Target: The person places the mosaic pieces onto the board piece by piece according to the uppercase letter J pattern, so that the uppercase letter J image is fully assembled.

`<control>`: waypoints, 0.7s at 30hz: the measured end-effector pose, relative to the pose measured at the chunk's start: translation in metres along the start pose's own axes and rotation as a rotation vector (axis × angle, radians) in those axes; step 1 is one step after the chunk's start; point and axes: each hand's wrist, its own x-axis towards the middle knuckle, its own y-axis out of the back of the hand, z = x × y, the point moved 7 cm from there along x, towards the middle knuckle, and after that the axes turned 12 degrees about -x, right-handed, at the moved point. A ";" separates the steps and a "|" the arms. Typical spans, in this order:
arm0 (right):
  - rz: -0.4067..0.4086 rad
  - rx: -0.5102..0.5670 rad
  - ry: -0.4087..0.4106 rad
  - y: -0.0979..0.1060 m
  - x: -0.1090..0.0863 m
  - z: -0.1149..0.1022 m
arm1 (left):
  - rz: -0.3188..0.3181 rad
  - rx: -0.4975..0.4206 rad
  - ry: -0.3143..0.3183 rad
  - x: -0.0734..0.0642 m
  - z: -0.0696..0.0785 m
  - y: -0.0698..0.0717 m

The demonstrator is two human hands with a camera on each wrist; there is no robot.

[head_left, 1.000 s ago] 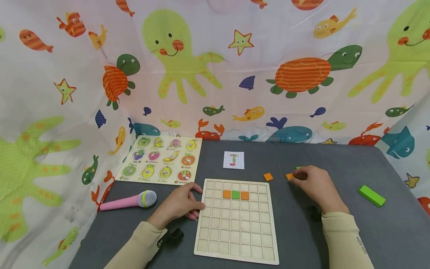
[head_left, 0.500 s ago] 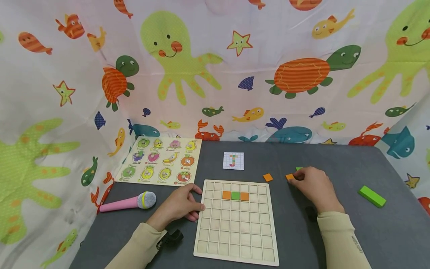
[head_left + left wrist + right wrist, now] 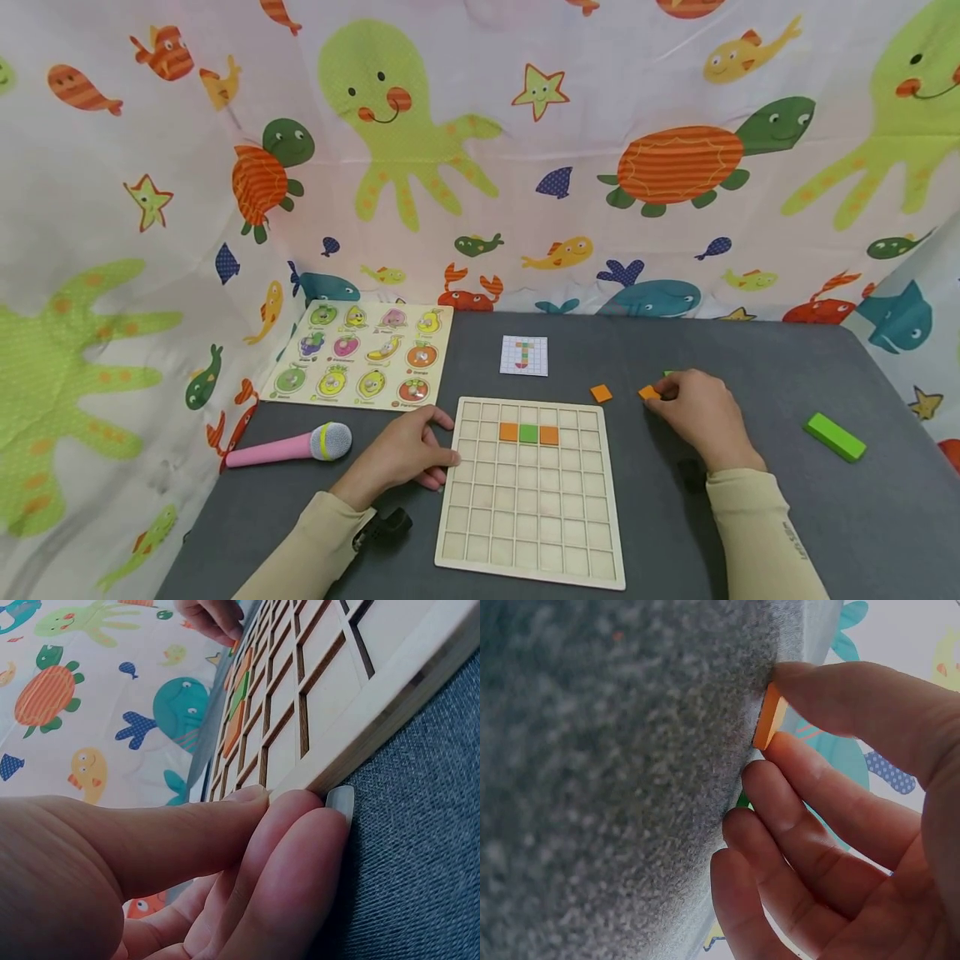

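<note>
My left hand (image 3: 393,454) holds the left edge of a wooden grid board (image 3: 536,525). In the left wrist view the thumb lies on the rim and a fingertip presses its side. Orange, green and orange tiles (image 3: 528,433) fill neighbouring squares in the second row. Right of the board, my right hand (image 3: 701,417) pinches an orange tile (image 3: 769,716) between thumb and index finger, low over the table. A green tile (image 3: 668,374) is mostly hidden behind that hand. Another loose orange tile (image 3: 601,393) lies between the hand and the board.
Behind the board lies a small card (image 3: 524,356) with a J pattern on a grid. A fruit puzzle board (image 3: 356,400) and a pink toy microphone (image 3: 288,448) are at the left. At far right rests a green block (image 3: 836,437). A printed curtain (image 3: 480,150) surrounds the table.
</note>
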 end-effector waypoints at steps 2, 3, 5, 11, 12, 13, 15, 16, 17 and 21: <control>0.000 0.003 0.009 0.001 0.000 -0.001 | 0.000 0.001 -0.003 0.000 0.000 0.000; -0.002 0.005 0.015 0.001 0.000 -0.002 | 0.000 0.004 -0.002 0.000 0.000 0.000; -0.007 0.009 0.023 0.002 0.000 -0.004 | 0.000 0.004 0.000 0.000 0.000 0.000; -0.006 0.008 0.069 0.005 -0.005 -0.020 | -0.002 0.008 -0.001 0.001 0.000 0.000; -0.005 0.006 0.083 0.005 -0.007 -0.025 | -0.001 0.007 -0.002 0.001 0.000 -0.001; -0.004 0.004 0.099 0.005 -0.009 -0.031 | -0.001 0.007 -0.003 0.000 0.000 -0.001; 0.005 -0.005 0.142 0.004 -0.012 -0.046 | 0.000 0.009 -0.005 0.000 0.000 -0.001; 0.010 -0.007 0.164 0.003 -0.015 -0.054 | 0.002 0.010 -0.006 0.000 0.000 -0.001; 0.018 -0.011 0.188 0.002 -0.017 -0.062 | 0.003 0.011 -0.007 0.000 0.001 0.000; 0.028 -0.018 0.277 -0.004 -0.028 -0.095 | 0.004 0.011 -0.010 0.000 0.000 0.000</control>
